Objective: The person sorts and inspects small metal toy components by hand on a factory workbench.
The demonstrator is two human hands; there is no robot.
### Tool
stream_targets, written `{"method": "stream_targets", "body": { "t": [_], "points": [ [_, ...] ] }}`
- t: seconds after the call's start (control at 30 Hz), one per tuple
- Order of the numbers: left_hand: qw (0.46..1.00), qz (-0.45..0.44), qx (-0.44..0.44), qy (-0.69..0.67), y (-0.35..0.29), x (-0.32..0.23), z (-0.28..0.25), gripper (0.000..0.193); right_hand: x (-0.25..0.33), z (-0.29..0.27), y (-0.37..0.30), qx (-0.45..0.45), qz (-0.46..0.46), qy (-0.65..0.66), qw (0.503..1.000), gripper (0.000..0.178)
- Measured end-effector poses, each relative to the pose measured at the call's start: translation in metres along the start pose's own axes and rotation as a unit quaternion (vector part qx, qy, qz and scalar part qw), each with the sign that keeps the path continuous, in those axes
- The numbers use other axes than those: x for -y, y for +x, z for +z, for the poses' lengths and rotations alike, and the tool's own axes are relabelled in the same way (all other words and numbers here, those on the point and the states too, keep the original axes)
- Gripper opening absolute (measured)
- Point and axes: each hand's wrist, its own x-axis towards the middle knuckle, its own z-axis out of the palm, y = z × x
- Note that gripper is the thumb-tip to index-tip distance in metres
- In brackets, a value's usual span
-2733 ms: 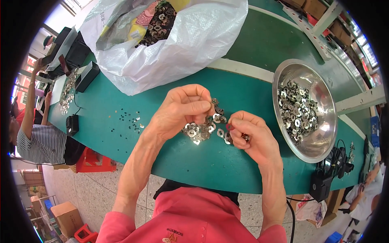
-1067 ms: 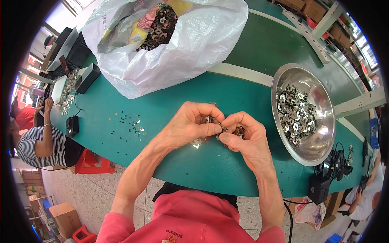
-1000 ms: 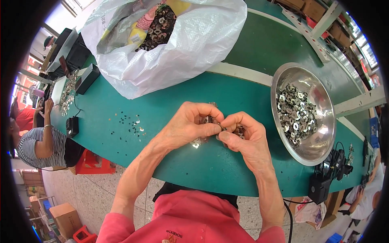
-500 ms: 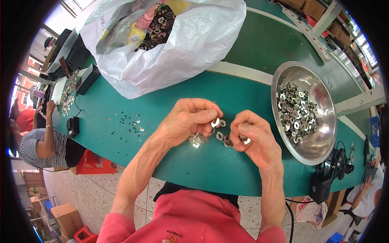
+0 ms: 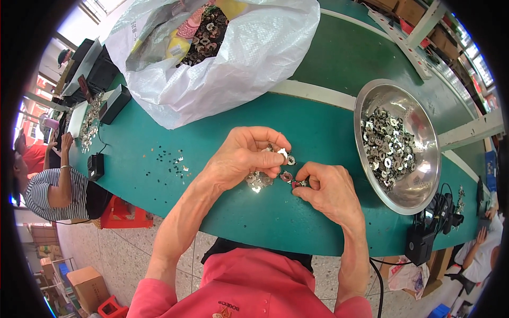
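My left hand is closed in a pinch on a small shiny metal piece with a notched, ring-like outline. To its right, my right hand reaches down to the tabletop, thumb and forefinger pinched at a small metal part; a speck of red shows there. Between the hands lies another round metal part. A small pile of silvery pieces rests under my left hand, partly hidden by it.
A steel bowl of metal parts stands at the right. A white woven sack with more parts sits at the back. Small dark bits are scattered on the green table. A co-worker in stripes sits at the left.
My right hand has turned and lowered to the tabletop; its fingers now pinch at the parts there. My left hand has stayed nearly in place, still gripping a metal piece.
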Motion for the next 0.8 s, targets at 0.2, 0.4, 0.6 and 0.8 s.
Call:
{"method": "stream_targets", "body": {
  "t": [0.2, 0.4, 0.6, 0.8],
  "points": [
    [0.994, 0.051, 0.028, 0.092, -0.002, 0.002, 0.008, 0.015, -0.002, 0.011, 0.001, -0.029, -0.036, 0.080, 0.996, 0.014],
    [0.985, 0.066, 0.035, 0.154, -0.002, 0.005, 0.008, 0.014, -0.002, 0.009, 0.004, -0.006, 0.029, 0.160, 0.987, 0.010],
    [0.997, 0.054, 0.030, 0.049, -0.002, 0.002, 0.004, 0.015, -0.003, 0.001, 0.007, -0.004, 0.049, 0.440, 0.897, 0.008],
    [0.997, 0.022, 0.035, -0.062, 0.000, 0.001, -0.004, 0.014, -0.014, 0.003, 0.011, 0.030, 0.037, 0.656, 0.753, 0.007]
  ]
}}
